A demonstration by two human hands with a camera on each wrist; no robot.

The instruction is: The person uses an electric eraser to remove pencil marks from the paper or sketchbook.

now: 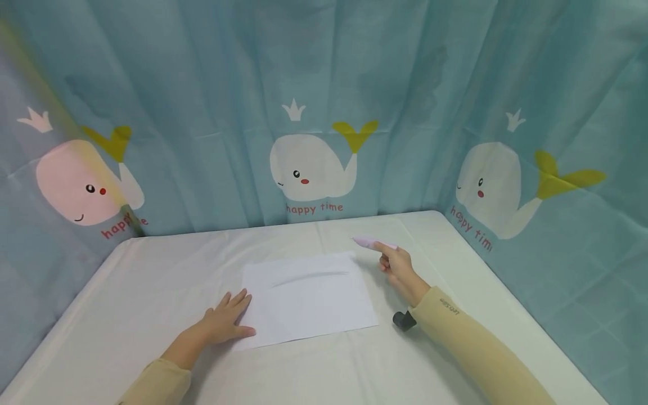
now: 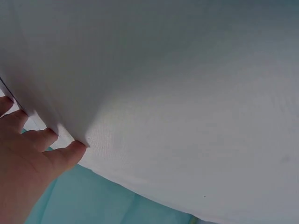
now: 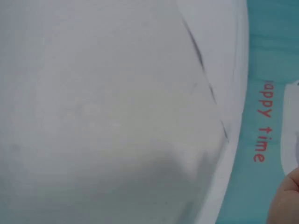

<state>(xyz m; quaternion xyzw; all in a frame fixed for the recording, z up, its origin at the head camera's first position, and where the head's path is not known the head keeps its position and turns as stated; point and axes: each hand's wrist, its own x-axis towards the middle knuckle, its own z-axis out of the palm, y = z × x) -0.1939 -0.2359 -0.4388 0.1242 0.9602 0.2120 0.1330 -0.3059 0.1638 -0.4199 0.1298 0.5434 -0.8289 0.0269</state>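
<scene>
A white sheet of paper [image 1: 314, 309] lies on the white-covered table, crossed near its far side by a long, slightly curved line [image 1: 309, 277]. Whether that line is a slit or a crease, I cannot tell. My left hand [image 1: 223, 320] rests with spread fingers at the paper's left edge; the left wrist view shows its fingertips [image 2: 80, 145] touching the white surface. Beyond the sheet's right edge, my right hand [image 1: 397, 264] grips a slim lilac pen-shaped tool [image 1: 364, 242], thin tip pointing left, above the table. Only a bit of that hand [image 3: 286, 200] enters the right wrist view.
A blue-green curtain [image 1: 228, 112] with printed whales hangs behind the table [image 1: 152, 281] and along both sides. Beside my right sleeve [image 1: 466, 332] is a small black object [image 1: 403, 321]. The right wrist view shows dark gaps along a paper edge [image 3: 201, 60].
</scene>
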